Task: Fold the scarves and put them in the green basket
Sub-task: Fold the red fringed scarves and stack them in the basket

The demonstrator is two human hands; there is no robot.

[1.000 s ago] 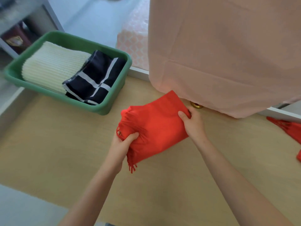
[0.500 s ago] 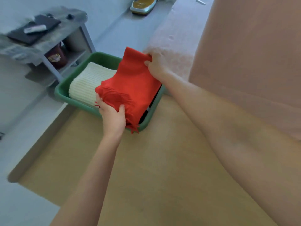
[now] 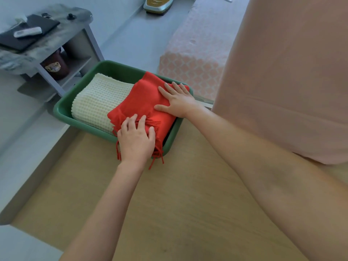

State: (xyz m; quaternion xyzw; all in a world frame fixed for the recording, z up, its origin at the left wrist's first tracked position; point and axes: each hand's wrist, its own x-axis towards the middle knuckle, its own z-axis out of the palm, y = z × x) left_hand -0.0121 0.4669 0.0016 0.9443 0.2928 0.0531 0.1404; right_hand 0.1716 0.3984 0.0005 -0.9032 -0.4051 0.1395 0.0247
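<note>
The folded red scarf [image 3: 143,98] lies in the right half of the green basket [image 3: 64,108], on top of a dark scarf that is almost hidden. A folded cream knit scarf [image 3: 98,104] fills the left half. My right hand [image 3: 177,99] presses flat on the red scarf's far right part, fingers straight. My left hand [image 3: 136,139] rests on its near end with fingers bent into the cloth. Red fringe [image 3: 157,160] hangs over the basket's near rim.
The basket sits at the far left corner of a wooden table [image 3: 169,213]. A large pink cloth [image 3: 286,76] hangs at the right. A grey side shelf [image 3: 47,46] with a remote and dark items stands beyond the table's left edge.
The red scarf went from the table, through the air, down into the basket over the dark scarf. Both hands have let go of its edges and lie on top of it.
</note>
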